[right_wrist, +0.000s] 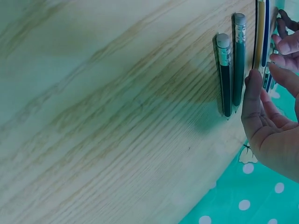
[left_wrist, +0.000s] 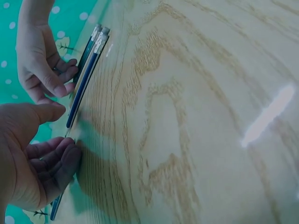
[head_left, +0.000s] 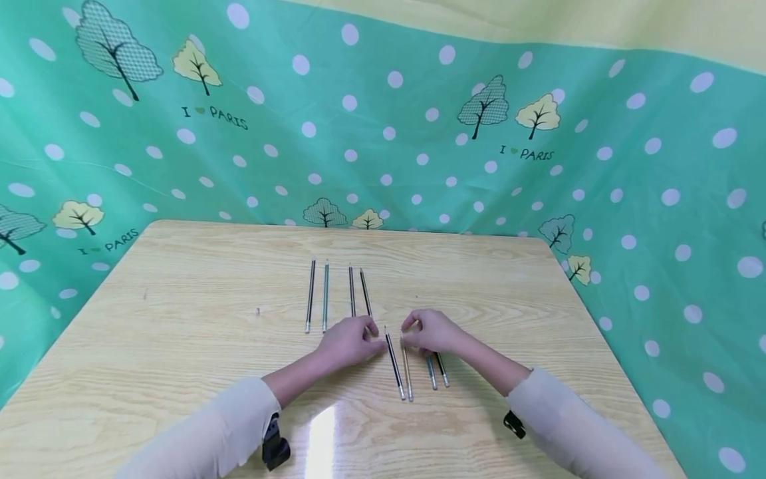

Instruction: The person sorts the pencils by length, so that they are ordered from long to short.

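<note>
Sleeves (head_left: pixel 197 426) overhang the bench (head_left: pixel 197 299). The left grip (head_left: pixel 351 342) is slack near the tip of a navy pencil (head_left: pixel 394 363) lying there; whether the right grip (head_left: pixel 435 331) pinches the gold pencil (head_left: pixel 407 369) alongside, I cannot tell.

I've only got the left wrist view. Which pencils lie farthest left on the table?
Observer: In the head view, a dark pencil, then a teal pencil just right of it.
Operator: Which way do those two point?
Observer: Tips away from the person, erasers at the near ends.
Operator: And past the right hand?
Observer: The right wrist view shows another dark pencil outermost, with another teal pencil beside it.
</note>
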Available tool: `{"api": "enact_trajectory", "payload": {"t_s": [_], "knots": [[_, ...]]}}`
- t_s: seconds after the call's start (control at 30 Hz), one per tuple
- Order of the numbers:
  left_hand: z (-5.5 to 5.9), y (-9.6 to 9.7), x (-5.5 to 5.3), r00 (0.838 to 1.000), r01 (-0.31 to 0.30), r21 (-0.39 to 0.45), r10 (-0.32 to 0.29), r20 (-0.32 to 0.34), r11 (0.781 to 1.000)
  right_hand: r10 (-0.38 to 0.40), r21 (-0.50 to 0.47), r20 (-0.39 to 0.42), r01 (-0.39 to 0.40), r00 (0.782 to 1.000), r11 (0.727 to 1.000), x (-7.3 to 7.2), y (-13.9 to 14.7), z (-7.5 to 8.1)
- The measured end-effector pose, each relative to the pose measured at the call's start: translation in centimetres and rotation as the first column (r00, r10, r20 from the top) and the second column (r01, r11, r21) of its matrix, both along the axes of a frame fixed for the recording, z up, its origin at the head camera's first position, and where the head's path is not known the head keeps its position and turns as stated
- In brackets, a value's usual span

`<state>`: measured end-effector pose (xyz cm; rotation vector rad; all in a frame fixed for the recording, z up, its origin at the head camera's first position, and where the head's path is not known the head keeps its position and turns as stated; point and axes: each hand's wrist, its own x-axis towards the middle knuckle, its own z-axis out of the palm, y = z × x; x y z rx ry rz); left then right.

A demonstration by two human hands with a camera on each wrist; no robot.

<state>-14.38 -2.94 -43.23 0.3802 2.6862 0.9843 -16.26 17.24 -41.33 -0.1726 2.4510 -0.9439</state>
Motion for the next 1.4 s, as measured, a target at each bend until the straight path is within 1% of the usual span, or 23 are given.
{"api": "enact_trajectory", "payload": {"t_s": [0.17, 0.27, 0.43, 0.57, 0.73, 0.93, 1.07, 1.23, 1.4], "knots": [[-0.1, 0.1, 0.1, 0.999, 0.010, -0.001, -0.010, -0.030, 1.000, 0.011, 0.023, -0.010, -0.011, 1.000, 1.000, 0.4, 0.1, 0.1], [-0.1, 0.2, 0.2, 0.999, 0.013, -0.020, -0.014, -0.046, 1.000, 0.018, 0.024, -0.016, -0.017, 1.000, 1.000, 0.5, 0.1, 0.3], [-0.2, 0.5, 0.2, 0.998, 0.024, -0.037, -0.026, -0.051, 0.999, 0.038, 0.046, -0.032, -0.037, 0.999, 0.998, 0.7, 0.1, 0.3], [-0.1, 0.9, 0.4, 0.997, 0.036, -0.045, -0.039, -0.065, 0.998, 0.033, 0.056, -0.039, -0.031, 0.999, 0.998, 0.9, 0.1, 0.1], [-0.2, 1.3, 0.5, 0.993, 0.036, -0.087, -0.046, -0.108, 0.996, 0.040, 0.039, -0.034, -0.039, 0.999, 0.998, 1.1, 0.0, -0.2], [-0.4, 1.9, 0.5, 0.987, 0.033, -0.116, -0.051, -0.155, 0.993, 0.065, 0.041, -0.053, -0.063, 0.996, 0.997, 1.3, -0.5, 0.0], [-0.6, 2.0, 0.6, 0.985, 0.032, -0.129, -0.053, -0.164, 0.991, 0.079, 0.057, -0.061, -0.075, 0.995, 0.996, 1.5, -0.6, -0.1], [-0.8, 1.8, 0.6, 0.988, 0.033, -0.100, -0.048, -0.145, 0.994, 0.093, 0.081, -0.057, -0.089, 0.994, 0.993, 1.6, -0.8, -0.2], [-0.6, 1.9, 0.5, 0.989, 0.038, -0.060, -0.046, -0.139, 0.997, 0.082, 0.099, -0.063, -0.076, 0.995, 0.992, 1.5, -1.0, -0.1]]}}
